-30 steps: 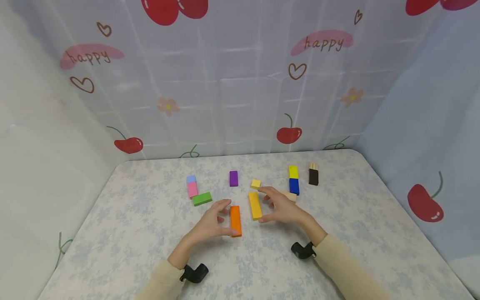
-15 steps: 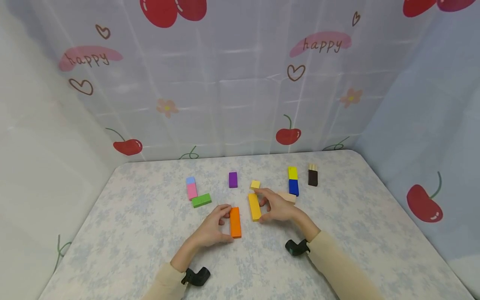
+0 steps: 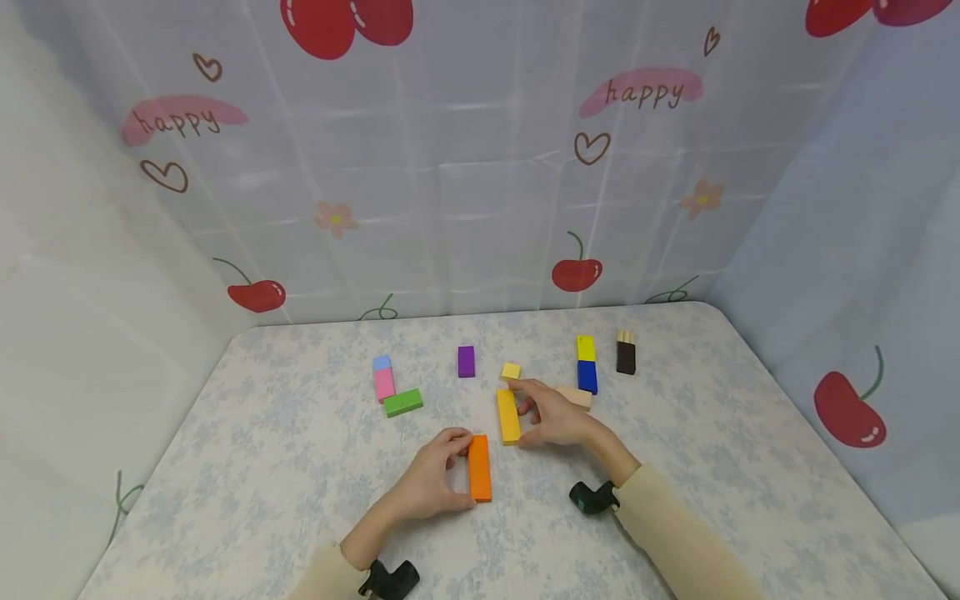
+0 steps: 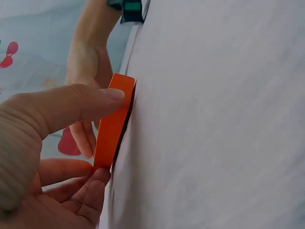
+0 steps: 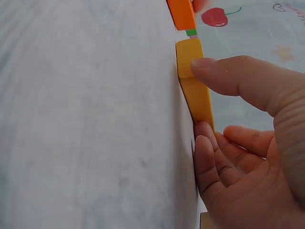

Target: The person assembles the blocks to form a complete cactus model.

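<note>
My left hand [image 3: 432, 479] pinches an orange rectangular block [image 3: 479, 468] by its two ends, thumb at the near end and fingertips at the far end. In the left wrist view the thumb presses the orange block [image 4: 112, 129]; whether it touches the table cannot be told. To the right, my right hand [image 3: 557, 414] holds a yellow-orange block [image 3: 508, 417] lengthwise, thumb at its near end. The right wrist view shows fingertips at the far end of that yellow block [image 5: 196, 90]. Just beyond it lies a small pale yellow block [image 3: 512, 371].
Back left are a light-blue and pink block [image 3: 384, 382] and a green block [image 3: 403, 402]. A purple block [image 3: 467, 362] lies back centre. Towards the right sit a yellow and blue block [image 3: 587, 377], a partly hidden beige block [image 3: 579, 397] and a dark brown, cream-ended block [image 3: 626, 357].
My left hand has closed on the orange block and drawn it nearer to me and slightly right. My right hand has shifted slightly and stays at the yellow-orange block.
</note>
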Demonstrator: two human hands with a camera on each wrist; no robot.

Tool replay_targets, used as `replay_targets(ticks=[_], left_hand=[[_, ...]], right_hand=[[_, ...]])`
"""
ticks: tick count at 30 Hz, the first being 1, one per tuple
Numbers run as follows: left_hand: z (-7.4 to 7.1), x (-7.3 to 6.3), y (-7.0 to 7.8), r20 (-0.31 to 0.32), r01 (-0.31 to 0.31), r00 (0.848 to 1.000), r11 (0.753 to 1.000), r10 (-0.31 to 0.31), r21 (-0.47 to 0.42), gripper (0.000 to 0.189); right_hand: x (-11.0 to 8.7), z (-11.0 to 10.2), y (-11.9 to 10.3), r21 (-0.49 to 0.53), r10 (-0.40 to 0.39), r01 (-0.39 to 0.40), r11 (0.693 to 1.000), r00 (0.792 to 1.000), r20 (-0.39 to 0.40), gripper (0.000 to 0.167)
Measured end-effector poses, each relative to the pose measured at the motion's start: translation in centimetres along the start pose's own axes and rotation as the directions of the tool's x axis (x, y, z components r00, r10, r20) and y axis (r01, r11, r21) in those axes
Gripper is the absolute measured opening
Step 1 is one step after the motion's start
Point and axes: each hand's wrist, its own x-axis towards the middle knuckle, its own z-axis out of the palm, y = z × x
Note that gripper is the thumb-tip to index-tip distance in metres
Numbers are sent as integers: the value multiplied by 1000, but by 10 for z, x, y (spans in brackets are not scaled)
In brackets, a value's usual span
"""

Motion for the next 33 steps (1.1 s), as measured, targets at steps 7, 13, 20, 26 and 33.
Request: replay_targets(ticks=[7,13,20,26,33], left_hand=[[22,-19,20,33,-53,998,999,53,0,83],[36,-30,30,-10,-50,999,999,50,4,82],[35,-32,30,12,-33,999,999,33,25,84],[33,-33,30,43,-27,999,1000,26,14,84],[33,-33,30,43,-36,998,999,35,40,82]], right_hand=[[2,9,-6,-43,-42,41,998,999,-16,87],[0,21,-13,-60,-104,105,993,994,15,85],[-9,29,-18,-50,-120,121,991,993,18,85],[-13,32,-20,-54,-107,107,993,994,-6,78],[-14,34,-21,-54,-61,60,997,998,-30,76]])
